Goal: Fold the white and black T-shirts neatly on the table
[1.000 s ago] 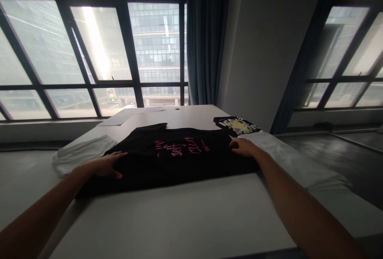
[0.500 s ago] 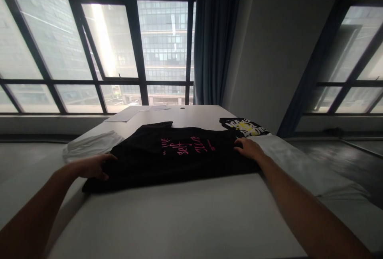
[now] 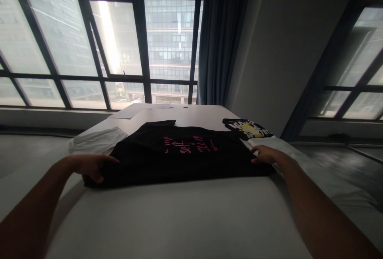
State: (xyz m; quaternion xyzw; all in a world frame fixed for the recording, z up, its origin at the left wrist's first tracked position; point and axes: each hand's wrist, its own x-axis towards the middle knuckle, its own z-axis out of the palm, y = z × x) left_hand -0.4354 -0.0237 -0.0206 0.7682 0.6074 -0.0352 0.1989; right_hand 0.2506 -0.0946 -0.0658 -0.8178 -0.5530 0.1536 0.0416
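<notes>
A black T-shirt (image 3: 182,167) with pink lettering lies sideways across the white table (image 3: 185,219). At its left end my left hand (image 3: 91,166) rests on the cloth, thumb and index finger spread apart. My right hand (image 3: 265,155) has its fingers closed on the shirt's right part. Just beyond that hand is a folded black garment (image 3: 247,128) with a white and yellow print.
White cloth (image 3: 97,139) lies at the table's left edge, and more white fabric (image 3: 314,171) hangs over the right. Paper sheets (image 3: 127,110) sit at the far end, before the windows and a blue curtain (image 3: 221,40).
My right hand has moved right, and the shirt's right end has stretched outward with it. My left hand stays at the left end. The view has shifted slightly.
</notes>
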